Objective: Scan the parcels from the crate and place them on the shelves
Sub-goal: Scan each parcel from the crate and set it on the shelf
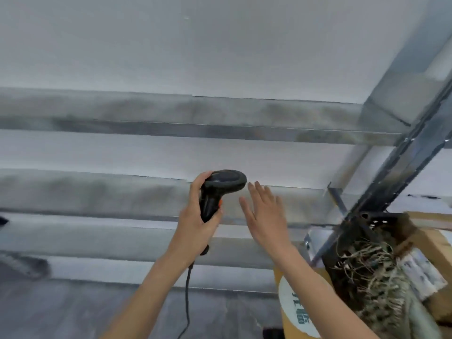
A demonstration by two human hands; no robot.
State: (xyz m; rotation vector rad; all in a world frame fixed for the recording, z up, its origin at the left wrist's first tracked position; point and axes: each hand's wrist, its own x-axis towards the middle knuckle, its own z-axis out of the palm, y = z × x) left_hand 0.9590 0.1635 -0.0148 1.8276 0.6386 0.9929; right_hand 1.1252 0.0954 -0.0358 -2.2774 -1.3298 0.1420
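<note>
My left hand (195, 216) is shut on the handle of a black barcode scanner (220, 189), whose cable (187, 297) hangs down. My right hand (265, 214) is open beside the scanner head, fingers spread, holding nothing. Grey metal shelves (171, 113) run across the view behind both hands. At the lower right stands a dark plastic crate (362, 231) with cardboard parcels (435, 243) in it. A yellow-brown parcel with a white round label (293, 307) sits below my right forearm. The picture is blurred.
A metal shelf upright (401, 152) slants up at the right, next to the crate. The white wall (195, 45) shows behind the shelves. A grey floor (73, 309) lies at the lower left. A dark object (22, 263) sits at the left edge.
</note>
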